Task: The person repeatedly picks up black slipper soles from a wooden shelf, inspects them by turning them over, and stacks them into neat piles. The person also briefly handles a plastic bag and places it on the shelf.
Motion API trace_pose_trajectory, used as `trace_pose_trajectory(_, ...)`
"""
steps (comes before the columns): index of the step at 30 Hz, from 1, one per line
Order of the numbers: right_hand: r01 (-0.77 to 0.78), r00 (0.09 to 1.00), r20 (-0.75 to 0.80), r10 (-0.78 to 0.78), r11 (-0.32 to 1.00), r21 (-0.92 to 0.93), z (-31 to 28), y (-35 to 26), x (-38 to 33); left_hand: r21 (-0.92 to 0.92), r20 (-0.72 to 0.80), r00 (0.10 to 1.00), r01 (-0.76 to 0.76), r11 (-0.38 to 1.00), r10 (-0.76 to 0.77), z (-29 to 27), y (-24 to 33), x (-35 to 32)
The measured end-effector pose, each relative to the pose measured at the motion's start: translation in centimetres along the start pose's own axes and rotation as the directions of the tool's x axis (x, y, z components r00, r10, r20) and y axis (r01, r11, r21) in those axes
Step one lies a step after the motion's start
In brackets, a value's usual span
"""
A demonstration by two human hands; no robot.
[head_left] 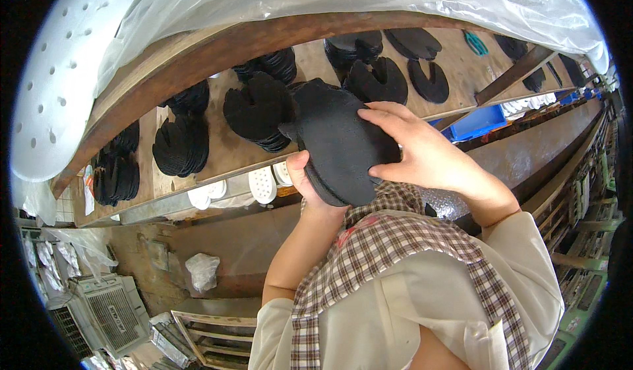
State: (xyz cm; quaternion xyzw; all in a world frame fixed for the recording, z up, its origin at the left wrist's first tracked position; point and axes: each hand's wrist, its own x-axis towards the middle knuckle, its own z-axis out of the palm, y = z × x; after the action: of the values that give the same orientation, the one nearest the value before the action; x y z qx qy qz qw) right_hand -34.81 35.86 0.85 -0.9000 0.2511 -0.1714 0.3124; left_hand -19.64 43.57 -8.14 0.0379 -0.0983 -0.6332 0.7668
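Both my hands hold a thick stack of flat black shoe pieces (349, 139) in front of my chest, just off the near edge of a wooden shelf. My left hand (315, 187) grips its lower left edge, thumb up along the side. My right hand (410, 144) is closed over the right edge, fingertips and thumb pressing on the top face. Behind it, a notched black pile (257, 110) stands on the shelf, partly hidden by the stack. Another pile with a U-shaped cut-out (376, 83) lies just beyond my right hand.
More black piles (181, 147) line the wooden shelf (221, 156). Above runs a wooden beam (217, 47) with clear plastic sheeting. White perforated soles (264, 185) sit below the shelf, near a blue crate (478, 123). A grey boxy machine (112, 314) stands lower left.
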Motion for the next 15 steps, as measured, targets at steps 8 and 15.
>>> trace_pose_trajectory(8,-0.075,0.988,-0.059,0.144,0.770,0.634,-1.2,1.0,0.5,-0.190,-0.026,0.999,0.039,0.981,-0.044,0.7,0.2,0.6)
trace_pose_trajectory(15,0.000,0.856,-0.432,0.284,0.836,0.549,-4.8,6.7,4.7,-0.138,0.081,0.996,0.058,0.989,-0.047,0.7,-0.2,0.4)
